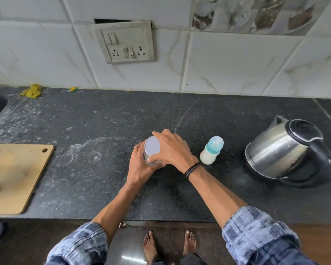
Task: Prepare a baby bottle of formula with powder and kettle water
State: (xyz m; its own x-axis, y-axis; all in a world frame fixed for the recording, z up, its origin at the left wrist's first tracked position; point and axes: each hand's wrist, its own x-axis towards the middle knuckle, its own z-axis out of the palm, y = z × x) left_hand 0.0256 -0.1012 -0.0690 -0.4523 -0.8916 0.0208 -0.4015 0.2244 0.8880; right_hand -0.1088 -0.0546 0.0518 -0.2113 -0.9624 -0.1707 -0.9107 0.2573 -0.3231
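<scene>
Gripping one grey-lidded jar point(151, 150) near the middle of the dark countertop point(103, 131): curling the left hand point(139, 166) round its clear side, clasping the lid from above with the right hand point(173, 150), fingers bent over the rim. Hiding most of the jar's body behind both hands, so not telling what is inside. Wearing a dark wristband point(192, 170) on the right wrist. Laying that hand and wrist across the space between jar and baby bottle point(211, 152); finding the baby bottle just right of the hand, upright, untouched, showing white in its lower half under a teal collar and clear cap. Finding further right, well apart, a steel kettle point(287, 150) on a black base, lid down. Finding at the left edge a wooden cutting board point(17, 176) carrying yellow scraps, by the tiled wall a yellow cloth point(32, 90), on the wall a switch plate point(123, 42). Counting: one jar, one bottle, one kettle, one board, one cloth, two hands
</scene>
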